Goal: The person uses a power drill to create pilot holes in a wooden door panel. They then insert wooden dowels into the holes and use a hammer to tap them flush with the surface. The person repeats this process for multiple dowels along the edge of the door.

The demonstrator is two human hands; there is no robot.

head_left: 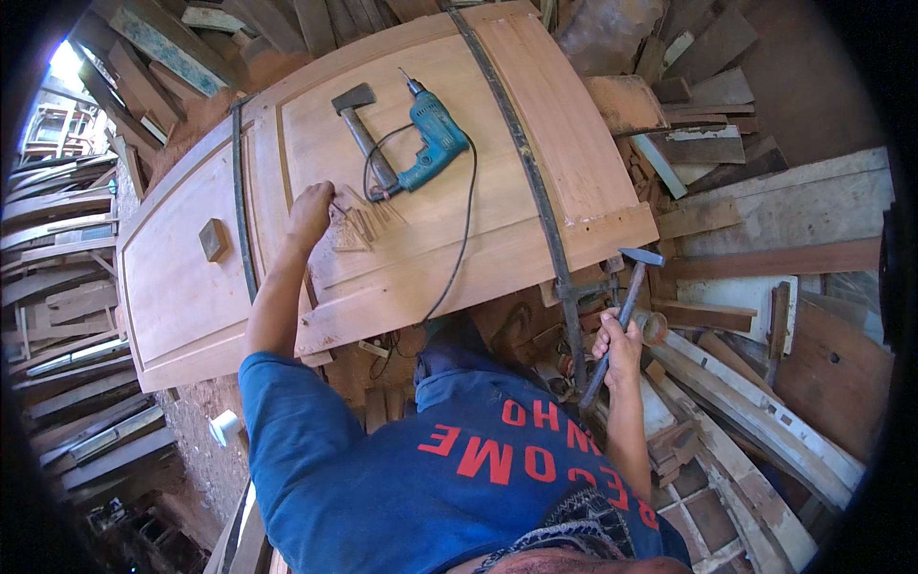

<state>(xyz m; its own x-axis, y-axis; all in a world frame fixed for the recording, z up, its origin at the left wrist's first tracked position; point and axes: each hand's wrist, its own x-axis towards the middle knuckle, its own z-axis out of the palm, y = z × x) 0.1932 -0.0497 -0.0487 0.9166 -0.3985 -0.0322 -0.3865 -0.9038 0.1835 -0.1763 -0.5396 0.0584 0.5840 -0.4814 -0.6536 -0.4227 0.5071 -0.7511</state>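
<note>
My right hand is wrapped around the handle of a hammer, held up past the door's near right corner with its metal head upward. My left hand is closed in a pinch over the panelled wooden door, at the edge of a small pile of thin wooden pegs. What its fingertips hold, if anything, is too small to make out. Beyond the pile lie a teal power drill with a bit fitted and a hatchet-like tool with a metal handle.
Two dark metal bar clamps cross the door. A small wooden block rests on its left panel. The drill's black cord runs over the near edge. Stacked timber offcuts crowd the left, with more boards at right.
</note>
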